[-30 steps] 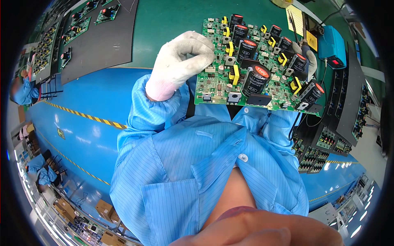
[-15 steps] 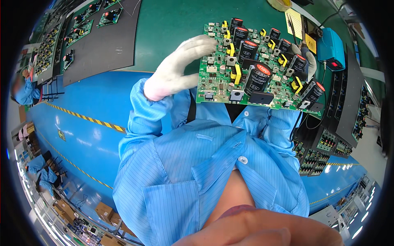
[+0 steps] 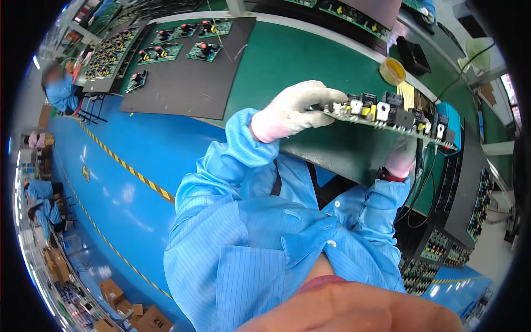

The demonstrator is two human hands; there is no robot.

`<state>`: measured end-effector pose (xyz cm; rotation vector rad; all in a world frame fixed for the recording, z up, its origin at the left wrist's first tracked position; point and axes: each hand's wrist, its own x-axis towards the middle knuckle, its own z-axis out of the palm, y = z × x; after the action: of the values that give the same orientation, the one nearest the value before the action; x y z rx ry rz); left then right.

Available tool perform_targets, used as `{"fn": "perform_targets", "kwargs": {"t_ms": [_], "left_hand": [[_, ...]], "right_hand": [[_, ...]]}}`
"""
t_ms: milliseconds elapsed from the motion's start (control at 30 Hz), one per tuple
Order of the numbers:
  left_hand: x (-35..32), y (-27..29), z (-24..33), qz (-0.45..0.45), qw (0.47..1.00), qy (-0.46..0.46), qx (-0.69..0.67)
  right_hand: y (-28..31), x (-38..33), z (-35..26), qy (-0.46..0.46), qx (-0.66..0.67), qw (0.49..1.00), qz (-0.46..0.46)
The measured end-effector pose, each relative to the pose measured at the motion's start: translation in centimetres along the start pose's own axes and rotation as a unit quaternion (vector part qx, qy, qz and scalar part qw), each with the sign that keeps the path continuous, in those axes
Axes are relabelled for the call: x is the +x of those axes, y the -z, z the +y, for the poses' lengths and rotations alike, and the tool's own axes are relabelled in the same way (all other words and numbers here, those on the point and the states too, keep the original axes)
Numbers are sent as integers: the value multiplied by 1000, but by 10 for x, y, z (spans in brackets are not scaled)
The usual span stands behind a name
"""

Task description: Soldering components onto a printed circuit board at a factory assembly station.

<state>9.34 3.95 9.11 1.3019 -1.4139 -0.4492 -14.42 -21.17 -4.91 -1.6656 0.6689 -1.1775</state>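
Observation:
A green circuit board (image 3: 378, 126) crowded with black capacitors, yellow-wrapped parts and metal-tabbed parts is tilted, so I see it nearly edge-on above the green bench. My white-gloved left hand (image 3: 301, 110) pinches its left end between thumb and fingers. Below the board's right half is my right hand (image 3: 401, 156), gloved, with a dark band at the wrist. The board hides its fingers, so what it holds, if anything, does not show. A black cord (image 3: 418, 160) hangs beside that hand. Just past the board's right end stands a blue box-shaped bench unit (image 3: 451, 116).
A dark mat (image 3: 182, 83) at left carries several small boards. A yellow tape roll (image 3: 392, 71) and a black bin (image 3: 412, 57) stand at the back. Racks of boards (image 3: 437, 246) are at lower right. A co-worker (image 3: 61, 91) sits at far left.
The board has tipped from showing its component face to nearly edge-on. My left hand now grips its left end. My right hand has come lower, under the board. The whole view has shifted.

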Motion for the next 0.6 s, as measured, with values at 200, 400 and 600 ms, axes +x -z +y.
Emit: {"fn": "perform_targets", "kwargs": {"t_ms": [200,400,600], "left_hand": [[-5,-1,30,70,963,159,-207],[-25,-11,-4,143,857,232,-437],[-38,-26,-53,135,802,264,-519]], "right_hand": [[-67,8,-121,4,175,980,91],[-40,1,-125,-35,3,998,-52],[-28,-8,-95,-68,-140,981,-113]]}}
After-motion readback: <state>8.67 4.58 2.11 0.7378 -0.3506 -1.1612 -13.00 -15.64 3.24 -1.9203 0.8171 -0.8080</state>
